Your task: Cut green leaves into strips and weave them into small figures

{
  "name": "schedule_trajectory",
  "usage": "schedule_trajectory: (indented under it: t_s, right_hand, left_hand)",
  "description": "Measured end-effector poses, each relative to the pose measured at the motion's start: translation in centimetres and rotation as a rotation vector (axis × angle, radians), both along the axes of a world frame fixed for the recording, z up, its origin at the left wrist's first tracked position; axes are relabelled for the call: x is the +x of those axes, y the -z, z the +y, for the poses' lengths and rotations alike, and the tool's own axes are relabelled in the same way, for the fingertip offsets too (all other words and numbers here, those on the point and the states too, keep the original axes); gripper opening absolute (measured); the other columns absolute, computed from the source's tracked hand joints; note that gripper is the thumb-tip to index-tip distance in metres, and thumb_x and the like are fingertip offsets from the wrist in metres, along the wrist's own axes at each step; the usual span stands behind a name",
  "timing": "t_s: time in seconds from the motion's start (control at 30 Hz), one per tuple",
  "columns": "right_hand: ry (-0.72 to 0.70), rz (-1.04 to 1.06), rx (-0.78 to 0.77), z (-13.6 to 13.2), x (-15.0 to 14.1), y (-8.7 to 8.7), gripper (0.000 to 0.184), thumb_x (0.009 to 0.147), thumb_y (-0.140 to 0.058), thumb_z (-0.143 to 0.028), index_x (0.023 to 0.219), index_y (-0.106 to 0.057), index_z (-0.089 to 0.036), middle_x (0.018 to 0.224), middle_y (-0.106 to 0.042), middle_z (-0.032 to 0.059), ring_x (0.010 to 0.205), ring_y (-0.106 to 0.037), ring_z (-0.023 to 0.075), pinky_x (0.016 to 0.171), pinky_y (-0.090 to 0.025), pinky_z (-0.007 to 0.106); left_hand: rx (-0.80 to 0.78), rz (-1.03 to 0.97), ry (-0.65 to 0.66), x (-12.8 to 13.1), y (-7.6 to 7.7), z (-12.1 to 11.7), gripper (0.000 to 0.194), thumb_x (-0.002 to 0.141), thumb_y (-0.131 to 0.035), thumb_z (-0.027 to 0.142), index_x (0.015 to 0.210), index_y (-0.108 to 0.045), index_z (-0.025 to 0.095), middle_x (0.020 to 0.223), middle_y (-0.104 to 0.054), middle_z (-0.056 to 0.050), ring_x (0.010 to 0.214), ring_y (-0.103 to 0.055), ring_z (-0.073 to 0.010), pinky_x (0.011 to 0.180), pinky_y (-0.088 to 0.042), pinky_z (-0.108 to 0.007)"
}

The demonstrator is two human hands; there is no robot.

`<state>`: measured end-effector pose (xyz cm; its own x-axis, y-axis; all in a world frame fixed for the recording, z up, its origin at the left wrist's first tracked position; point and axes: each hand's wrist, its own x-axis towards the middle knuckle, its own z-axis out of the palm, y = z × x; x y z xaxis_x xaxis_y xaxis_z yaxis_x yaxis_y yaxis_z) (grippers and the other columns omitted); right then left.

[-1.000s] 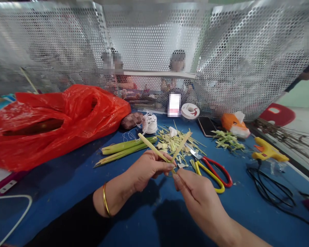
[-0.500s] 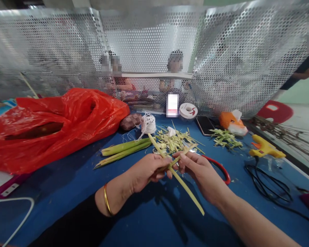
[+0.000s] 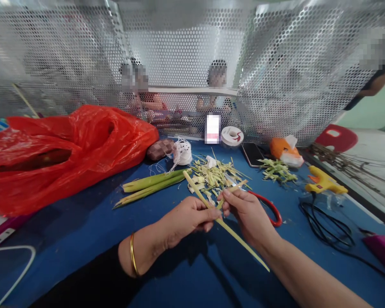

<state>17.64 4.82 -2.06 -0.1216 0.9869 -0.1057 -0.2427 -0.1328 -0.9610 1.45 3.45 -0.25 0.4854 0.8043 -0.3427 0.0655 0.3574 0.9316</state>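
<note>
My left hand, with a gold bangle on its wrist, pinches a long pale-green leaf strip that slants from upper left to lower right. Fingers closed, my right hand grips a shorter strip end crossing the long one at the fingertips. How the two strips join is hidden by the fingers. Just beyond my hands lies a heap of cut leaf scraps. Scissors with a red handle lie partly behind my right hand. Two green stalks rest beyond my left hand.
Left is a large red plastic bag. Behind the scraps are white string, a ribbon spool and a phone. A yellow glue gun with a black cable lies right. A perforated silver sheet hangs behind; people sit beyond it.
The long strip has swung slightly, its lower end moving right and its angle flattening. My left hand has shifted a little right and down along it. The whole view has drifted slightly.
</note>
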Motion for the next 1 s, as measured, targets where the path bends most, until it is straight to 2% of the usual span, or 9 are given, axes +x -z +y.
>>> schedule_trajectory:
  t_s: [0.1, 0.27, 0.33, 0.4, 0.5, 0.57, 0.73, 0.83, 1.0]
  right_hand:
    - [-0.043, -0.187, 0.053, 0.8, 0.8, -0.3, 0.033, 0.073, -0.07, -0.047, 0.07, -0.067, -0.014, 0.054, -0.058, 0.0003, 0.05, -0.052, 0.013, 0.055, -0.043, 0.028]
    - [0.507, -0.671, 0.567, 1.6, 2.2, -1.2, 0.043, 0.081, -0.064, -0.041, 0.118, -0.061, -0.019, 0.104, -0.063, 0.0109, 0.094, -0.059, 0.025, 0.076, -0.049, 0.038]
    - [0.374, -0.816, 0.745, 1.2, 2.1, -1.5, 0.029, 0.082, -0.063, -0.035, 0.108, -0.067, -0.022, 0.108, -0.063, 0.0099, 0.103, -0.057, 0.0263, 0.086, -0.046, 0.043]
    - [0.045, -0.78, 0.716, 0.6, 1.4, -1.6, 0.014, 0.083, -0.062, -0.032, 0.083, -0.071, -0.022, 0.09, -0.066, 0.0055, 0.088, -0.062, 0.0227, 0.082, -0.049, 0.04]
    - [-0.233, -0.492, 0.347, -0.2, 0.3, -1.1, 0.025, 0.083, -0.059, -0.034, 0.064, -0.062, -0.019, 0.072, -0.057, 0.0003, 0.051, -0.055, 0.0128, 0.045, -0.047, 0.027]
    - [-0.196, -0.377, 0.242, -0.6, -0.2, -0.7, 0.025, 0.082, -0.059, -0.033, 0.061, -0.058, -0.019, 0.069, -0.052, -0.0013, 0.045, -0.047, 0.0102, 0.037, -0.039, 0.024]
    - [0.005, -0.452, 0.479, -1.1, -0.7, -0.2, 0.026, 0.082, -0.059, -0.018, 0.056, -0.053, -0.02, 0.064, -0.051, -0.001, 0.063, -0.05, 0.0141, 0.06, -0.04, 0.028]
    - [0.037, -0.5, 0.553, -1.1, -0.8, -0.2, 0.028, 0.084, -0.058, -0.019, 0.058, -0.052, -0.02, 0.065, -0.05, -0.0015, 0.063, -0.049, 0.0142, 0.061, -0.039, 0.028]
    - [0.242, -0.579, 0.735, 0.2, 0.8, -1.0, 0.015, 0.088, -0.055, -0.022, 0.078, -0.066, -0.022, 0.086, -0.064, 0.0037, 0.087, -0.057, 0.0194, 0.08, -0.042, 0.032]
  left_hand:
    - [-0.055, -0.093, -0.003, -0.2, -0.1, 0.1, 0.036, 0.08, -0.061, 0.044, 0.087, -0.07, 0.011, 0.058, -0.053, 0.002, 0.042, -0.026, -0.0041, 0.044, -0.011, -0.025]
    - [-0.023, 0.009, 0.003, -0.2, -0.5, 0.1, 0.034, 0.082, -0.058, 0.042, 0.087, -0.071, 0.01, 0.055, -0.053, 0.003, 0.042, -0.029, -0.0045, 0.044, -0.014, -0.023]
    - [-0.015, 0.073, 0.058, 0.1, -0.4, -0.1, 0.033, 0.083, -0.057, 0.04, 0.085, -0.071, 0.01, 0.052, -0.053, 0.003, 0.042, -0.031, -0.0051, 0.044, -0.017, -0.022]
    - [0.007, 0.101, 0.111, 0.4, -0.1, -0.4, 0.031, 0.084, -0.056, 0.038, 0.085, -0.071, 0.011, 0.051, -0.053, 0.003, 0.041, -0.031, -0.0053, 0.043, -0.019, -0.022]
    - [0.051, 0.155, 0.13, 0.7, 0.4, -0.6, 0.033, 0.084, -0.053, 0.039, 0.083, -0.071, 0.012, 0.05, -0.054, 0.003, 0.038, -0.03, -0.0057, 0.041, -0.02, -0.021]
    - [0.072, 0.197, 0.116, 0.8, 0.3, -0.8, 0.034, 0.084, -0.052, 0.04, 0.081, -0.071, 0.012, 0.049, -0.055, 0.002, 0.038, -0.031, -0.0062, 0.04, -0.021, -0.021]
    - [0.121, 0.22, 0.144, 0.9, -0.3, -1.2, 0.031, 0.081, -0.055, 0.034, 0.06, -0.067, 0.015, 0.05, -0.06, 0.0, 0.037, -0.037, -0.007, 0.04, -0.027, -0.021]
    - [0.092, 0.177, 0.129, 0.9, -0.1, -1.1, 0.034, 0.08, -0.057, 0.035, 0.054, -0.064, 0.015, 0.052, -0.062, -0.001, 0.037, -0.038, -0.0064, 0.04, -0.027, -0.021]
    - [0.006, -0.084, -0.175, 0.4, 0.6, 0.0, 0.032, 0.078, -0.066, 0.043, 0.08, -0.074, 0.012, 0.059, -0.064, -0.001, 0.047, -0.049, -0.0065, 0.05, -0.038, -0.018]
